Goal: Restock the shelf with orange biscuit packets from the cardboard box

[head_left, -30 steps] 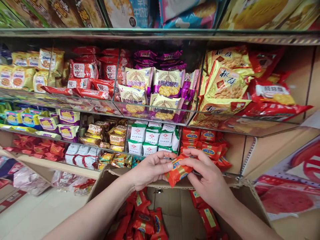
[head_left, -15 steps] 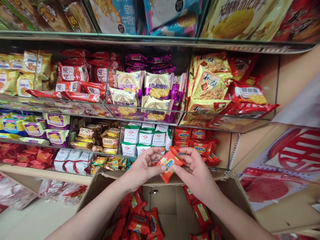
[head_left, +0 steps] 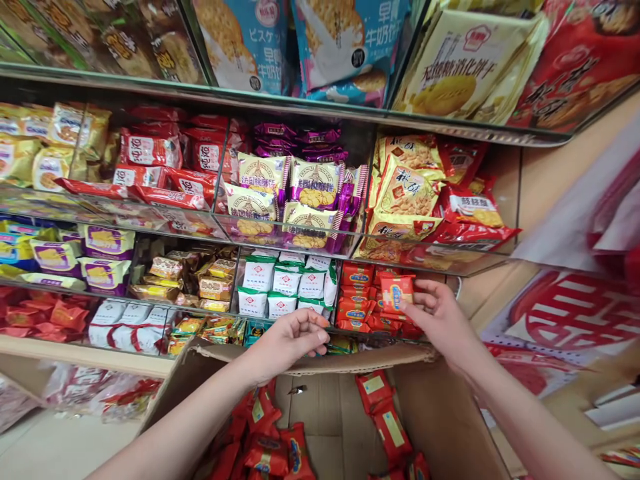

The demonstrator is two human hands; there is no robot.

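My right hand [head_left: 440,317] grips a small red-orange snack packet [head_left: 397,292] and holds it upright at the shelf compartment with matching red packets [head_left: 356,293]. My left hand [head_left: 293,337] hovers over the far rim of the cardboard box [head_left: 380,360], its fingers curled loosely with nothing visible in them. Below, inside the box, lie several more red packets [head_left: 273,443].
Glass shelves [head_left: 280,233] hold several rows of snack bags: white-green packs [head_left: 280,287] left of the red compartment, yellow and purple bags above. A red-and-white poster [head_left: 565,320] is on the wall at right. Wrapped goods lie on the floor at left.
Both hands held the red packet together over the box. Now my left hand has let go and my right hand has carried the packet up and right to the shelf compartment.
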